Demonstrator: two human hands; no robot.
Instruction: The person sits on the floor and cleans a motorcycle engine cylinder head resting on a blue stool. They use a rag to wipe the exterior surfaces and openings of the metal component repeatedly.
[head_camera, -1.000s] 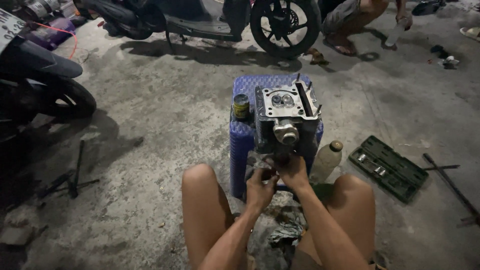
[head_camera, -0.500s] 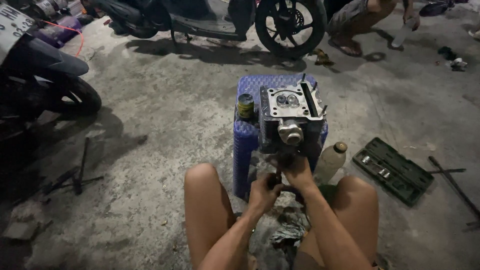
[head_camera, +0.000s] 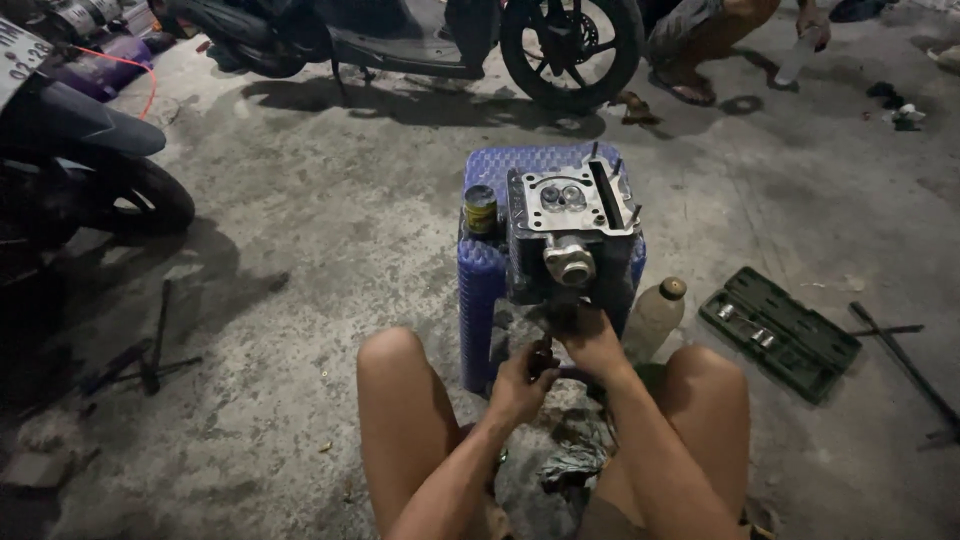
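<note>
A metal cylinder head (head_camera: 572, 225) stands on a blue plastic stool (head_camera: 482, 285) between my bare knees. My right hand (head_camera: 592, 342) reaches up to the lower front of the cylinder head with its fingers curled against the dark underside; what they grip is hidden. My left hand (head_camera: 518, 388) sits lower and nearer to me, closed around a small dark part (head_camera: 544, 354) just left of the right hand. A small yellow-labelled can (head_camera: 481, 209) stands on the stool beside the head.
A plastic bottle (head_camera: 655, 315) stands right of the stool, with an open green socket case (head_camera: 778, 332) and a long bar (head_camera: 905, 365) beyond it. A crumpled rag (head_camera: 572, 462) lies between my legs. Motorbikes (head_camera: 90, 170) and another person (head_camera: 715, 40) are at the back.
My left hand has dropped away from the underside of the cylinder head toward me. My right hand has stayed at the head.
</note>
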